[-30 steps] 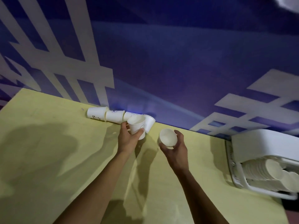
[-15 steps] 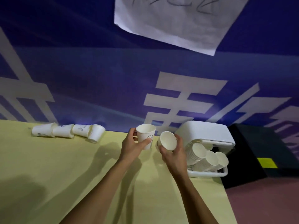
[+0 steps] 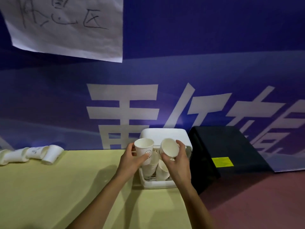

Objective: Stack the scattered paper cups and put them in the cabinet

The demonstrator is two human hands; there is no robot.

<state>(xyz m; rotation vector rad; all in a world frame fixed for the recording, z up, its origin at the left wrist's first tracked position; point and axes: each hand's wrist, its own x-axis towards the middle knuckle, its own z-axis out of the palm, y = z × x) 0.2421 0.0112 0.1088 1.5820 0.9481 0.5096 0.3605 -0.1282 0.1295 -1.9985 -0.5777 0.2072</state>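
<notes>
My left hand grips a white paper cup held upright, mouth up. My right hand grips a second white paper cup tilted with its mouth toward me. Both cups hover over the small white cabinet at the table's right end. Stacks of white cups lie inside its open front, partly hidden by my hands. Several more cups lie on their sides in a row by the wall at the far left.
The yellow table ends just right of the cabinet. A black box with a yellow label stands on the reddish floor to the right. A blue banner wall with a taped paper sheet backs the table.
Both hands carried their cups rightward from the row of lying cups to above the white cabinet. The view swung right, and the lying cups now sit at the far left.
</notes>
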